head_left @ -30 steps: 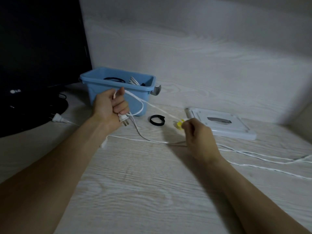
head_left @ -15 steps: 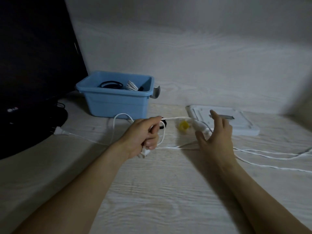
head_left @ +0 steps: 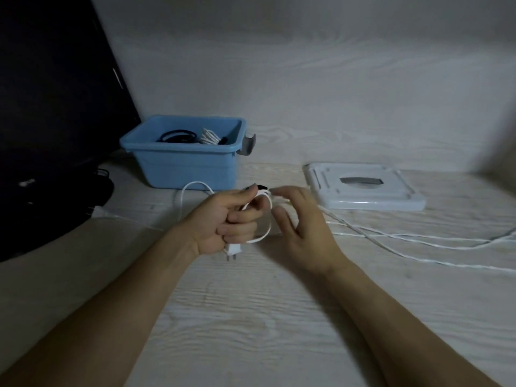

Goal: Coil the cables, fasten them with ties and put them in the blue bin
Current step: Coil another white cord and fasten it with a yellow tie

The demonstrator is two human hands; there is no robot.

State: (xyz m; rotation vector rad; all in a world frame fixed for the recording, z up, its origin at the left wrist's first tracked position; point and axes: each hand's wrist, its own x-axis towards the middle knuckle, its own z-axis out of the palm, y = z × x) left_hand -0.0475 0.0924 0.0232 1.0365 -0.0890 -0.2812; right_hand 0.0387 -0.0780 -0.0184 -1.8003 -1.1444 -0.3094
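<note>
While resting on bench (head_left: pixel 251 317): blue bin (head_left: pixel 184 166) at rear left, holding coiled cables. Left hand (head_left: pixel 223 219) curled around white cable (head_left: pixel 268 227), plug (head_left: pixel 232 249) hanging below. Right hand (head_left: pixel 301 227) fingers relaxed, spread, touching cable loop.

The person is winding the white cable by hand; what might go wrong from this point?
1. The left hand grips only a small loop of the white cable with the plug hanging below; the loop may slip loose.
2. Long strands lie crossed on the table toward the right, so they may tangle when pulled in.
3. The right hand guides the cable near the white lid; the cable might catch on its edge.
</note>
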